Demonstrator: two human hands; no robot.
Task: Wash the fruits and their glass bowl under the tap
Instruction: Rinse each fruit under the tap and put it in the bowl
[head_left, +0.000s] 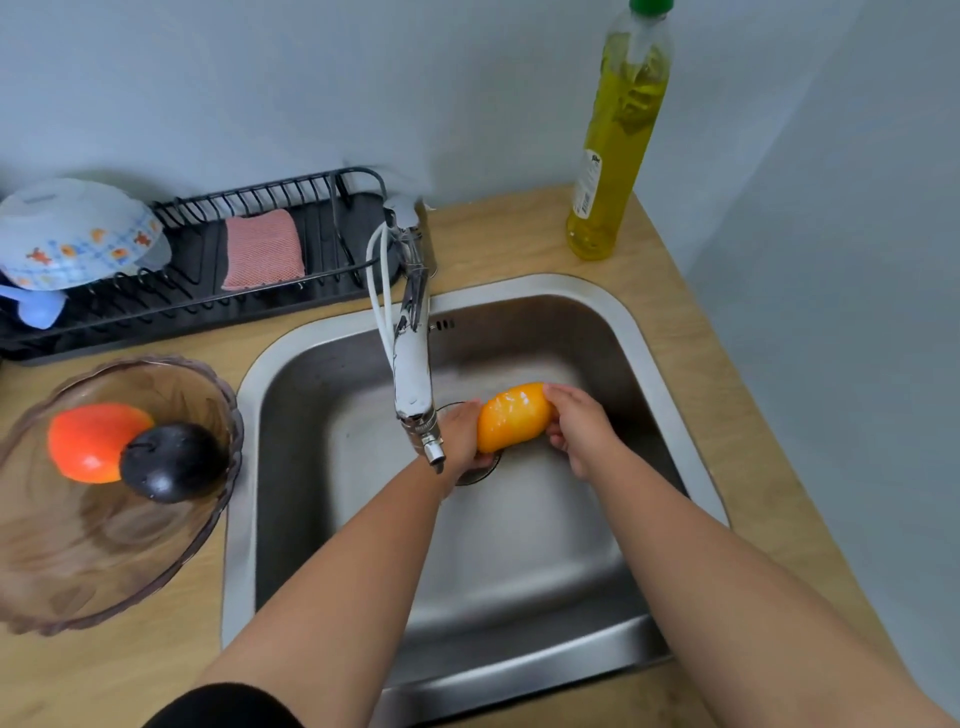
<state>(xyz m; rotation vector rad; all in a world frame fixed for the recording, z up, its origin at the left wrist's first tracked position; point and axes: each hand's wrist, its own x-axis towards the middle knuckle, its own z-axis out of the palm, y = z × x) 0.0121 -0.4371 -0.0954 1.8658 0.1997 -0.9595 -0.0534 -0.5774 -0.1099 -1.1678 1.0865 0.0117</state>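
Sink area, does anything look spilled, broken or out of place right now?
Nothing spilled or broken. One oddity: white tubing hangs in a loose loop along the tap, like a makeshift add-on. Both hands hold the yellow fruit over the sink; two fruits sit in the glass bowl.

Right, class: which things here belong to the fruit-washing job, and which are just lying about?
Job: yellow fruit, left hand, right hand, tap, sink, glass bowl, orange-red fruit, dark plum.

Lying about: dish rack, pink sponge, patterned bowl, soap bottle.
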